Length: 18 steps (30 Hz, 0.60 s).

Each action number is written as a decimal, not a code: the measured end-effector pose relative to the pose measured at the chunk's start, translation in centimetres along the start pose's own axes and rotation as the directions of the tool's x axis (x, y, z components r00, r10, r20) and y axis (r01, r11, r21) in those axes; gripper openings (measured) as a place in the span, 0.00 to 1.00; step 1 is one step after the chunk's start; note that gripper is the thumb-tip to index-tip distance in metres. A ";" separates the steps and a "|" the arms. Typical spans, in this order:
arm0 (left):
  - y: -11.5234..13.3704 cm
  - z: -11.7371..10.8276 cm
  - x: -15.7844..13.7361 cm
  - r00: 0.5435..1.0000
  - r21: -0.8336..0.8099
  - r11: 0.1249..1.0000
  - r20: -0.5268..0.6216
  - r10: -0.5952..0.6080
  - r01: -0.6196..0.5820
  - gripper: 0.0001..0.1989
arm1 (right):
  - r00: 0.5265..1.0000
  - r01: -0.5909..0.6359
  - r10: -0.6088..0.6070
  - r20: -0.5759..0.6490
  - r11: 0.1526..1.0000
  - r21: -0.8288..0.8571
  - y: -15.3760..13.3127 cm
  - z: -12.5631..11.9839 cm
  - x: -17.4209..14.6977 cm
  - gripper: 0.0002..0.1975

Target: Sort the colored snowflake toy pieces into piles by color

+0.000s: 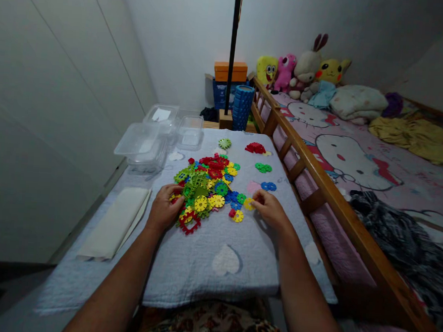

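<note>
My right hand (pixel 269 210) pinches a yellow snowflake disc (pixel 248 204) between thumb and fingertips, just right of the pile. My left hand (pixel 165 206) rests against the pile's left edge, fingers bent and apart, with yellow and red pieces showing in the gap. The mixed pile of plastic building pieces (pixel 201 185) holds green, yellow, red and blue ones. A red square frame piece (pixel 189 223) lies at its near edge. Close to my right hand are a yellow disc (pixel 238 216) with a small red piece (pixel 232 213) and several blue discs (pixel 234 198).
Sorted groups lie beyond: blue discs (pixel 268 186), green discs (pixel 263 167), red pieces (pixel 255 147) and light green pieces (pixel 225 143). Clear plastic boxes (pixel 143 145) and folded paper (pixel 114 224) are at left. A wooden bed rail (pixel 318 198) borders the table's right side.
</note>
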<state>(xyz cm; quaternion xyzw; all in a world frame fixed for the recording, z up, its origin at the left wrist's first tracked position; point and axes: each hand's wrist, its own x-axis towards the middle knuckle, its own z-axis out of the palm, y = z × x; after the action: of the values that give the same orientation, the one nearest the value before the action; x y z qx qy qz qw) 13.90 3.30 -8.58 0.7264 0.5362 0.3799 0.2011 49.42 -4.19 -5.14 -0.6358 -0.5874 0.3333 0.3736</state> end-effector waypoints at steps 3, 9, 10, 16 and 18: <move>-0.1 0.0 0.0 1.000 0.003 1.000 0.002 0.000 0.000 0.14 | 0.991 -0.070 0.076 -0.107 0.996 0.057 1.6 -3.0 -0.6 0.08; -0.1 0.0 -0.1 1.000 0.004 1.000 -0.002 0.001 0.000 0.14 | 0.971 -0.206 0.211 -0.110 0.977 0.049 4.4 -6.7 -2.4 0.10; -0.1 0.0 -0.1 1.000 0.005 1.000 -0.002 0.001 -0.001 0.14 | 0.971 -0.214 0.218 -0.101 0.976 0.049 4.7 -6.8 -2.6 0.10; -0.1 0.1 0.0 1.000 0.003 1.000 -0.012 -0.002 0.002 0.14 | 0.975 -0.196 0.192 -0.109 0.980 -0.027 6.3 -6.7 -2.8 0.08; -0.2 0.1 0.0 1.000 0.001 1.000 -0.014 0.000 0.001 0.13 | 0.975 -0.182 0.165 -0.151 0.978 -0.105 6.6 -6.8 -2.7 0.07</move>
<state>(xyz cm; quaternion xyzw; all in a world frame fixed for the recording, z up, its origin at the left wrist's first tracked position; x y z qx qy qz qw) 13.85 3.34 -8.75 0.7237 0.5379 0.3846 0.1972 58.32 -7.65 -7.51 -0.7279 -0.5203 0.2834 0.3452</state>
